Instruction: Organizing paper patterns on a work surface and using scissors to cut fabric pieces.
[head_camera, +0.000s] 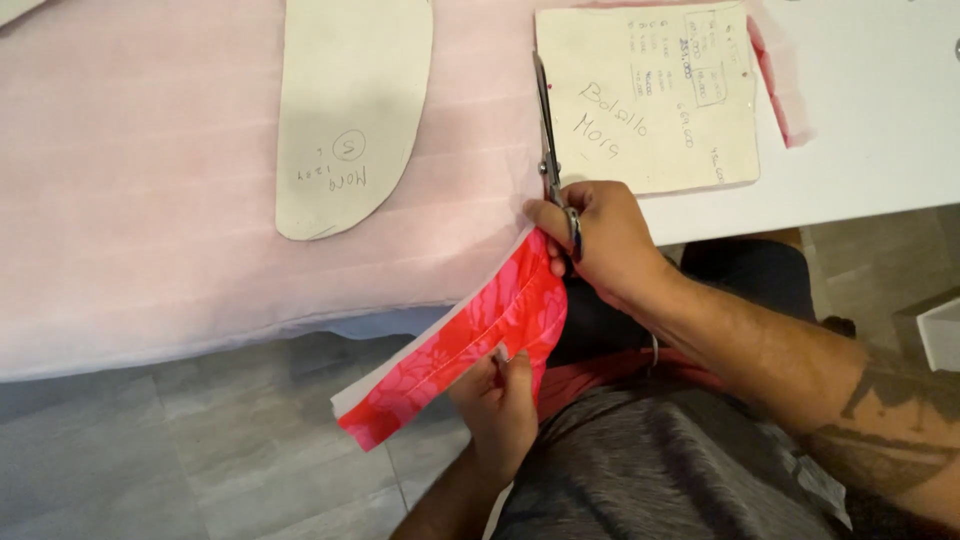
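Reaching forward from the right, the right hand (600, 235) had its grip pressed together through the handles of the scissors (552, 150), whose blades pointed away along the edge of the pink cloth (150, 180) on the tabletop (870, 120). Below it, the left hand (503, 400) rose from the lap, its grip pinching the red patterned fabric strip (470, 340), which hung off the tabletop's near edge. Two paper patterns (345, 100) lay beyond.

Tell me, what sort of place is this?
Probably a sewing or tailoring workshop. Pink cloth covers the table, card pattern pieces lie on it, and the right hand works scissors along it while the left hand holds a red flowered strip.
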